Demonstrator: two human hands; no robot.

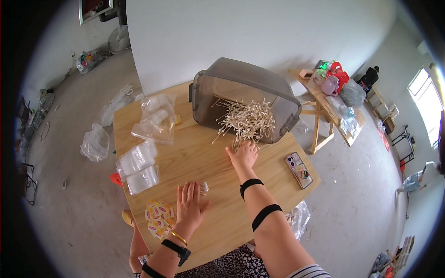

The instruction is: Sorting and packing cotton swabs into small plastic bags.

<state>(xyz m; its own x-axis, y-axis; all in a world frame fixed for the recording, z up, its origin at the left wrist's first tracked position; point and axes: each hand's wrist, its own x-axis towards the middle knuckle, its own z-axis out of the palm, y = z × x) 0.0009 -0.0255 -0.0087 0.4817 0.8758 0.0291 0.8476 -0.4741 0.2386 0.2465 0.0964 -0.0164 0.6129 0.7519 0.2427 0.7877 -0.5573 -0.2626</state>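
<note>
A grey plastic bin (241, 85) lies tipped on its side at the far edge of the wooden table (204, 153), and a pile of cotton swabs (245, 121) spills from its mouth. My right hand (243, 155) reaches into the near edge of that pile, fingers curled on a few swabs. My left hand (190, 204) rests flat on the table, fingers spread, over a small clear bag with swabs in it (203, 187). A heap of small yellow and red sachets (157, 218) lies just left of my left hand.
Stacks of clear zip bags (139, 167) sit on the table's left side, with bigger clear bags (157, 118) behind them. A phone (299, 170) lies at the right edge. A second wooden table (327, 99) with bags and bottles stands to the right.
</note>
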